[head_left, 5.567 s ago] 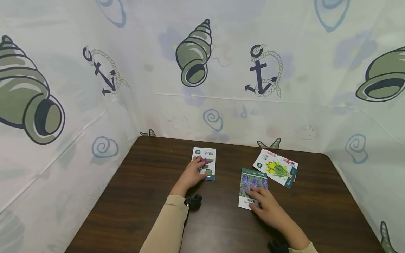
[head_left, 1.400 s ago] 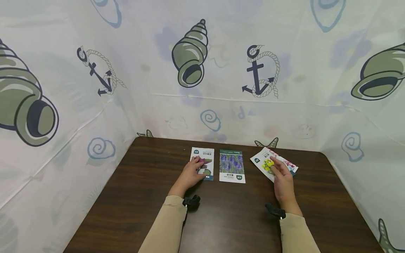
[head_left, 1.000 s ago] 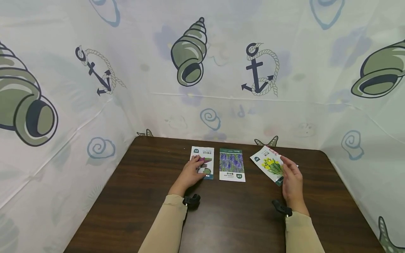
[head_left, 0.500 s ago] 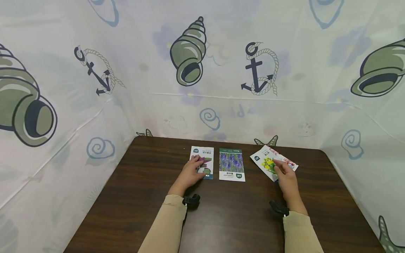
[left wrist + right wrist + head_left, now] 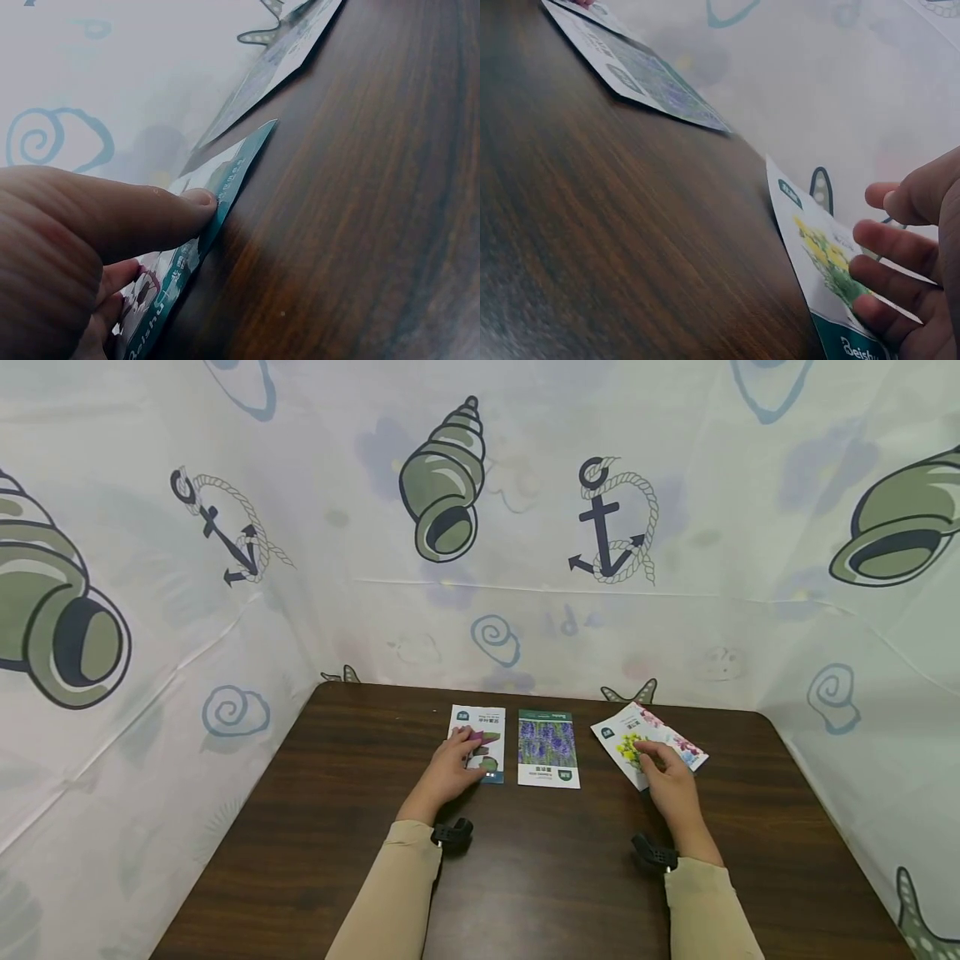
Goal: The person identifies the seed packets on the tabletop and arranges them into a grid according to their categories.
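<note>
My left hand (image 5: 444, 777) rests on a white seed packet (image 5: 486, 717) with a leafy vegetable picture. In the left wrist view, the thumb lies across that packet's teal edge. Just to its right, a purple-flower seed packet (image 5: 547, 745) lies flat, untouched. My right hand (image 5: 672, 783) is over a yellow-flower seed packet (image 5: 612, 732), its fingers (image 5: 889, 281) loosely bent across the picture in the right wrist view. Partly covered beneath it is a pink-flower packet (image 5: 686, 748), fanned out to the right.
The dark wooden table (image 5: 540, 877) has its far edge close behind the packets. A pale fabric screen (image 5: 360, 627) printed with shells and anchors surrounds the back and sides. Black straps with cameras (image 5: 452, 833) sit on both wrists.
The purple-flower packet has moved left and back, beside the leafy one. My right hand has left it for the yellow-flower packet, lately shifting left across it. My left hand stays put.
</note>
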`<state>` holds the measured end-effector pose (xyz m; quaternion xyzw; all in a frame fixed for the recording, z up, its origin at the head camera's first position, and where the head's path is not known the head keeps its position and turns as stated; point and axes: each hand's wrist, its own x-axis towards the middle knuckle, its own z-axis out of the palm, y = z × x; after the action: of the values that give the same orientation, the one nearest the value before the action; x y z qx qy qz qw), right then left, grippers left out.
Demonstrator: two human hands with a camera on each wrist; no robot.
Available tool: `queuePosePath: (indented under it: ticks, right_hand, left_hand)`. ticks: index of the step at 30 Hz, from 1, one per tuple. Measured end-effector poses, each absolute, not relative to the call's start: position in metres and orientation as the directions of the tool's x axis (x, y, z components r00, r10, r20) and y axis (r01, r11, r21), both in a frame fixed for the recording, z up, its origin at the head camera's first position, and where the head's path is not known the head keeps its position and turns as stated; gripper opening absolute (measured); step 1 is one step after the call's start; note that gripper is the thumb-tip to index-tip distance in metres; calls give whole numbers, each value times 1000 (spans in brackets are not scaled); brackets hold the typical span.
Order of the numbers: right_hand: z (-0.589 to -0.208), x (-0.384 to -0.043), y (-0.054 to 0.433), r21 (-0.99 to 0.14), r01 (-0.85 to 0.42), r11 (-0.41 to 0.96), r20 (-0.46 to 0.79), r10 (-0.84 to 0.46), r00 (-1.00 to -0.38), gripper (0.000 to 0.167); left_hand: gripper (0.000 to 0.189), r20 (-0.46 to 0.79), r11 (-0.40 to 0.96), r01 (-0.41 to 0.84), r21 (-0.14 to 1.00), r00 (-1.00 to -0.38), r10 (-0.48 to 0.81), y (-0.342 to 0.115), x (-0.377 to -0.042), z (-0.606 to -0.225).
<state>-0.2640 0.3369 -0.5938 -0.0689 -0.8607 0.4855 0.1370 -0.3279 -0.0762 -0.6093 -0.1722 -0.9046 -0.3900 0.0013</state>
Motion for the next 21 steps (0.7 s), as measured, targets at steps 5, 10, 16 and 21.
queuePosePath:
  ticks: [5, 10, 16, 21]
  right_hand:
    - [-596, -265, 337, -826, -48, 562, 218, 239, -946, 31]
    - [-597, -266, 338, -764, -101, 637, 288, 197, -937, 31]
    - [-599, -267, 335, -707, -151, 691, 344, 149, -927, 27]
    - [-600, -267, 334, -674, -134, 726, 377, 182, -908, 28]
  left_hand:
    - [68, 117, 638, 293, 712, -945, 304, -76, -331, -616]
    - [68, 122, 639, 295, 711, -946, 300, -76, -333, -618]
    - [67, 116, 642, 291, 710, -947, 301, -76, -331, -614]
    - [67, 88, 647, 272, 712, -949, 302, -76, -329, -609]
